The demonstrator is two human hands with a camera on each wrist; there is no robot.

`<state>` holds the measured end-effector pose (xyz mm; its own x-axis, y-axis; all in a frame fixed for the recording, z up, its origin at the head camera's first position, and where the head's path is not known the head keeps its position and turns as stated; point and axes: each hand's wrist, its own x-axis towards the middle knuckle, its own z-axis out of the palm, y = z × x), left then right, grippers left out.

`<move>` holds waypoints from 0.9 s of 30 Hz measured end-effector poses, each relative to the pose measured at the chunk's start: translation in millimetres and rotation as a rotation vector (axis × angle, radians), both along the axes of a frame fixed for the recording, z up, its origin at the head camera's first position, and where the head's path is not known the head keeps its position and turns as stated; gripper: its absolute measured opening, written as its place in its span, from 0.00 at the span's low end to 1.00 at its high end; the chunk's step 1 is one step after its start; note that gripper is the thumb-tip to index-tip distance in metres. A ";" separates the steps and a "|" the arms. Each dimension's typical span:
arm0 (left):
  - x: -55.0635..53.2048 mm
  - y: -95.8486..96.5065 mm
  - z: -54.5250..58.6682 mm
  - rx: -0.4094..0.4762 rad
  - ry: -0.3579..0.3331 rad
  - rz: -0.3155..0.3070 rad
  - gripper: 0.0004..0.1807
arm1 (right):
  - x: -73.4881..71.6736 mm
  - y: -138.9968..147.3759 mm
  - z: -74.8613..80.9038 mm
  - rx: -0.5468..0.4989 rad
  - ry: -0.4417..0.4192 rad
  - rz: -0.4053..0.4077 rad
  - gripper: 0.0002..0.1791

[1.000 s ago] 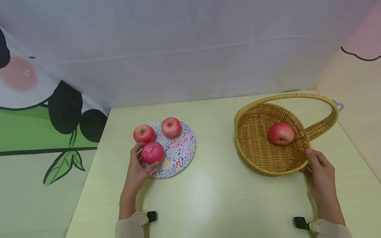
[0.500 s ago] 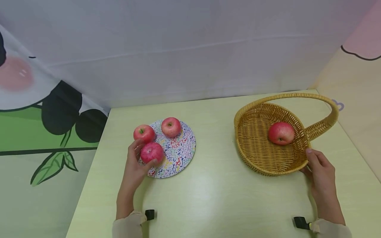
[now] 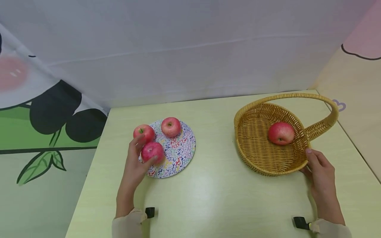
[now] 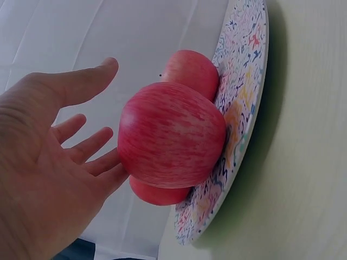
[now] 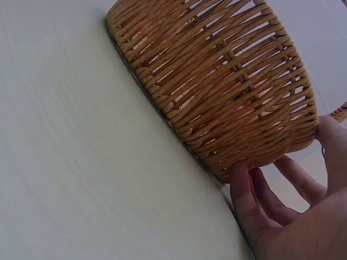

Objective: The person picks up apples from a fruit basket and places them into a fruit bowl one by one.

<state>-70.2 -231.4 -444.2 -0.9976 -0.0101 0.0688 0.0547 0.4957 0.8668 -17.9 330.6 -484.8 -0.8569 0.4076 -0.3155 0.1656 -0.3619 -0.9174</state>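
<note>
On a round multicoloured patterned plate (image 3: 178,155) at the left sit a near apple (image 3: 152,153), a left apple (image 3: 144,133) and a back apple (image 3: 171,127). My left hand (image 3: 135,167) is around the near apple. In the left wrist view its thumb stands apart from this apple (image 4: 171,135), and its extended fingers lie at the apple's far side, partly hidden. My right hand (image 3: 322,173) holds the wicker basket (image 3: 256,145) at its near right rim, thumb on the rim and fingers against the outer side (image 5: 217,97). One red apple (image 3: 281,133) lies inside the basket.
The basket's tall arched handle (image 3: 291,96) rises over its back right. A pale wooden table (image 3: 208,198) carries everything, with a grey-white cloth backdrop (image 3: 190,66) along its far edge. A printed cartoon panel (image 3: 47,165) is at the left.
My left hand has shifted slightly left and its thumb has drawn back from the near apple, which stays on the plate. My right hand and the basket have not moved.
</note>
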 end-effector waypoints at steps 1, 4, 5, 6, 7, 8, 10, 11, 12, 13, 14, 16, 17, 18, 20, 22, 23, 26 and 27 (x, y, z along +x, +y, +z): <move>-0.4 1.1 0.7 -0.002 0.006 -0.006 0.51 | -0.1 0.0 -0.2 0.003 0.002 0.001 0.12; -1.4 4.2 2.7 0.001 0.015 -0.016 0.51 | -0.1 0.0 -0.8 0.010 0.004 0.004 0.11; -1.8 4.9 3.3 0.000 0.020 -0.019 0.51 | -0.3 0.1 -0.9 0.009 0.006 0.006 0.11; -2.1 5.6 4.1 -0.002 0.021 -0.020 0.51 | -0.5 0.1 -0.8 0.009 0.006 0.007 0.11; -2.5 6.1 4.7 -0.003 0.022 -0.021 0.51 | -0.5 0.0 -0.5 0.010 0.006 0.007 0.11; -2.8 6.6 5.2 -0.005 0.021 -0.022 0.51 | -0.6 0.0 -0.3 0.008 0.005 0.007 0.11; -3.4 7.3 5.9 -0.008 0.022 -0.023 0.51 | -1.1 -0.3 0.8 0.009 0.005 0.005 0.12; -3.7 7.5 6.1 -0.010 0.022 -0.024 0.51 | -1.5 -0.4 1.2 0.006 0.004 0.005 0.12; -3.9 7.5 6.1 -0.011 0.021 -0.025 0.51 | -1.9 -0.5 1.8 0.008 0.003 0.003 0.12; -4.0 7.6 6.2 -0.013 0.021 -0.025 0.51 | -2.2 -0.7 2.3 0.009 0.002 0.002 0.13; -4.1 7.6 6.2 -0.016 0.021 -0.024 0.51 | -2.4 -0.9 2.6 0.011 0.001 0.001 0.13; -4.4 7.4 5.9 -0.023 0.016 -0.021 0.51 | -2.5 -1.0 3.1 0.012 -0.003 0.001 0.12; -4.5 7.4 5.9 -0.026 0.012 -0.020 0.51 | -2.4 -1.0 2.9 0.011 -0.006 0.001 0.12; -4.6 7.3 5.7 -0.030 0.007 -0.017 0.51 | -2.3 -0.9 2.8 0.009 -0.008 0.001 0.12; -4.7 7.1 5.5 -0.036 -0.003 -0.014 0.51 | -1.8 -0.8 2.2 0.008 -0.011 0.000 0.11; -4.9 6.9 5.1 -0.039 -0.012 -0.010 0.52 | -1.5 -0.6 1.5 0.004 -0.011 0.000 0.10; -4.9 6.9 5.2 -0.042 -0.016 -0.008 0.52 | -1.4 -0.4 1.1 0.004 -0.010 -0.001 0.10; -5.0 6.9 5.0 -0.042 -0.023 -0.001 0.53 | -0.6 -0.3 0.6 -0.001 -0.010 -0.002 0.10; -4.9 7.1 5.2 -0.043 -0.026 0.001 0.53 | -0.2 0.1 0.3 -0.005 -0.012 -0.002 0.10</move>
<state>-75.1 -224.3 -439.1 -0.9990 -0.0090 0.0428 0.0315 0.5325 0.8459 -18.1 330.7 -484.5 -0.8522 0.4081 -0.3274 0.1755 -0.3666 -0.9137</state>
